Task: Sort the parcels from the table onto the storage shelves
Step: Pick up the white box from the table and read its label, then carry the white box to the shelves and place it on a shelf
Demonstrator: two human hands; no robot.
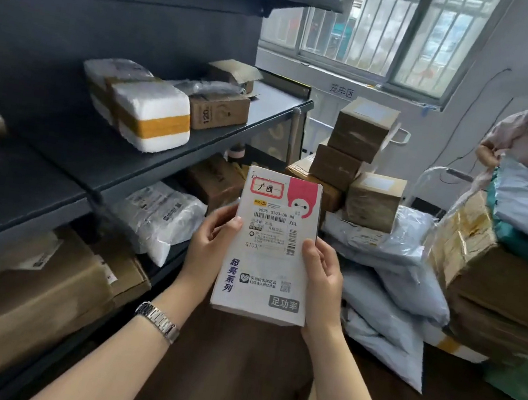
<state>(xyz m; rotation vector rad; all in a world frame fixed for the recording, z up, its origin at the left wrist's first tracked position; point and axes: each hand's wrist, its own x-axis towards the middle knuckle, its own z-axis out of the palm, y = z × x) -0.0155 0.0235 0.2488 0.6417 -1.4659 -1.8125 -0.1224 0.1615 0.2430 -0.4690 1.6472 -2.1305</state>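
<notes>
I hold a flat white parcel box point(266, 268) with a pink corner and a shipping label upright in front of me, label facing me. My left hand point(212, 243) grips its left edge and my right hand point(323, 276) grips its right edge. The dark grey storage shelves point(217, 139) run along the left. On the middle shelf sit a white foam box with yellow tape point(152, 116) and a small brown carton point(217, 110). Grey mailer bags point(389, 285) and brown cartons point(358, 145) are piled on the table at right.
The lower shelf holds white padded bags point(162, 216) and large cartons point(32, 296). At far right a taped carton stack point(484, 264) carries more bags, and another person's hand point(487, 155) holds a bag there. A barred window point(392, 28) is behind.
</notes>
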